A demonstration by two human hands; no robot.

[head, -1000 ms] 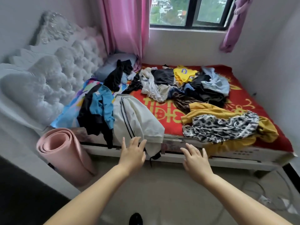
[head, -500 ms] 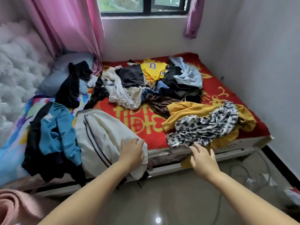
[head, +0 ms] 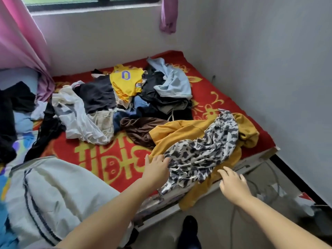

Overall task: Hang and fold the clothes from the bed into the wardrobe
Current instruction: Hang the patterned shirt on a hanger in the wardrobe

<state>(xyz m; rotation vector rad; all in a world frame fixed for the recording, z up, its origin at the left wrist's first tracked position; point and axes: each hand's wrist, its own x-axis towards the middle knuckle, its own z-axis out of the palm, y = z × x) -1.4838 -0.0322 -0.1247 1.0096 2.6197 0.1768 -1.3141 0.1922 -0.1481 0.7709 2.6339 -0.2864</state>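
Note:
A black-and-white patterned garment (head: 203,150) lies on top of a mustard-yellow garment (head: 179,131) at the bed's near right corner. My left hand (head: 157,168) reaches over the red bedcover (head: 100,157) with straight fingers, its fingertips at the patterned garment's left edge. My right hand (head: 233,184) hovers open just off the bed edge, beside the hanging yellow cloth. Behind them lies a heap with a brown piece (head: 138,129), a yellow jersey (head: 125,83), a light-blue shirt (head: 176,83), black pieces and a white garment (head: 79,114). A pale grey striped garment (head: 53,191) lies at the near left.
The grey wall (head: 269,69) runs close along the bed's right side. Cables (head: 260,191) lie on the floor at the right. Pink curtain (head: 21,36) hangs at the left, and a window sill (head: 93,11) crosses the back. My dark shoe (head: 188,230) stands by the bed frame.
The view has swung right and closer to the bed. My left hand left the grey striped garment and moved right to the patterned garment. My right hand moved right along the bed edge.

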